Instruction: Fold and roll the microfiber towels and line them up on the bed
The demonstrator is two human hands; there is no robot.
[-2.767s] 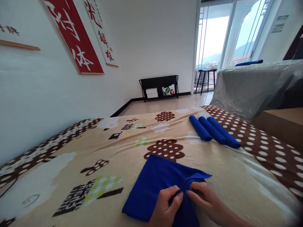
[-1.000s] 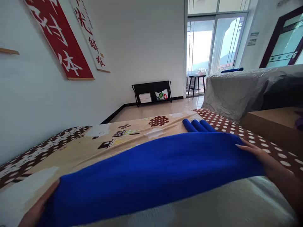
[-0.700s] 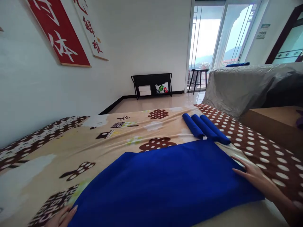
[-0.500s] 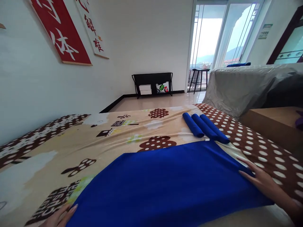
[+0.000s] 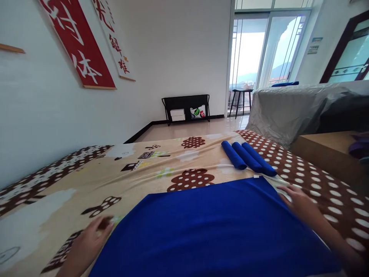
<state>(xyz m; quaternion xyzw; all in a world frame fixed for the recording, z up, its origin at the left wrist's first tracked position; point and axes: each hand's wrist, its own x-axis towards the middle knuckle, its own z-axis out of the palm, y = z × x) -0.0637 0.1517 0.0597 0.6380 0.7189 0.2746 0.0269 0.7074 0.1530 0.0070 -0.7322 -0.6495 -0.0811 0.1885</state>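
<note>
A blue cloth (image 5: 207, 223) lies spread flat in front of me, with a small white tag on its far right corner. My left hand (image 5: 92, 238) is just beside the cloth's left edge, fingers curved and thumb apart, with nothing visible in it. At the far right corner, my right hand (image 5: 295, 198) hovers at or touches the cloth's edge; its fingers are apart and slightly blurred. Beyond that corner, three rolled blue cloths (image 5: 248, 158) lie side by side.
A patterned beige and brown blanket (image 5: 138, 173) covers the surface under the cloth. To the right are a brown box (image 5: 319, 144) and something large under plastic sheeting (image 5: 276, 111). A black rack (image 5: 186, 102) and a stool (image 5: 241, 94) stand at the back.
Both hands have moved forward along the cloth's sides, away from me, and the left now shows more fully. The view has tilted up slightly. The rolls stay put.
</note>
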